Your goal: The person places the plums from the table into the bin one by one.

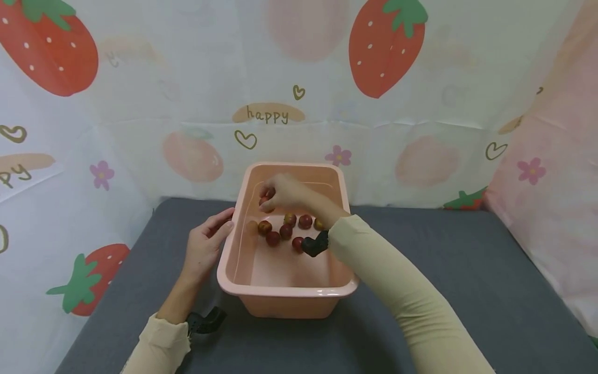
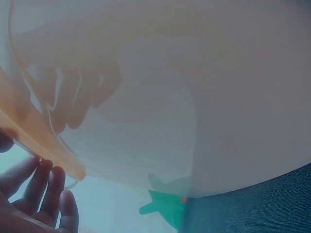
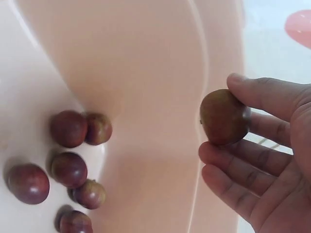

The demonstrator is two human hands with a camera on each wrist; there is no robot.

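Note:
A pink plastic basin (image 1: 299, 292) stands on the table, with several dark red plums (image 1: 286, 231) lying on its floor. Above them, toward the basin's far left side, my right hand (image 1: 287, 192) pinches one plum (image 3: 224, 117) between thumb and fingers. That plum looks brownish green in the right wrist view and is apart from the others. My left hand (image 1: 205, 244) is at the basin's left rim, its loosely bent fingertips (image 2: 57, 177) touching the outer edge. The right forearm hides part of the basin's right side.
A dark grey cloth (image 1: 444, 270) covers the table. Behind it and at both sides hangs a white curtain (image 1: 299, 67) printed with strawberries. Black wrist straps (image 1: 205, 320) show at the cuffs of light sleeves (image 1: 416, 306).

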